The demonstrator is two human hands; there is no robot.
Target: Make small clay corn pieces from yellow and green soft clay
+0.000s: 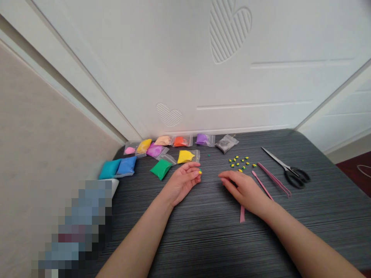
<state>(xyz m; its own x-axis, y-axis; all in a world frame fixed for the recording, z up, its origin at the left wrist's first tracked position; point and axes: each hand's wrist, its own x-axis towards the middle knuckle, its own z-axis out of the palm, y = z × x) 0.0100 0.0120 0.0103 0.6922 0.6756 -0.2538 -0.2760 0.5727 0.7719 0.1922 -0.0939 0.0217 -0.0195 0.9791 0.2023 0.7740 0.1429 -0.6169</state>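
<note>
My left hand (184,181) is closed in a pinch on a tiny yellow-and-green clay piece (200,172), held at the fingertips just above the dark table (185,239). To its right, my right hand (242,189) has its fingers drawn together, pointing left. Whether anything sits between those fingertips is too small to tell. A flat pink strip (242,214) sticks out below my right palm; its upper part is hidden by the hand. Beyond this hand lie several small yellow-and-green clay pieces (237,164). One tiny green bit (209,155) rests between the hands, farther back.
Bags of yellow clay (185,156), green clay (161,169) and blue clay (126,166) lie left, with several others along the back, including purple (203,139). Pink tweezers (274,179), a thin pink tool (262,185) and black-handled scissors (290,170) lie right. A white panel (174,77) stands behind.
</note>
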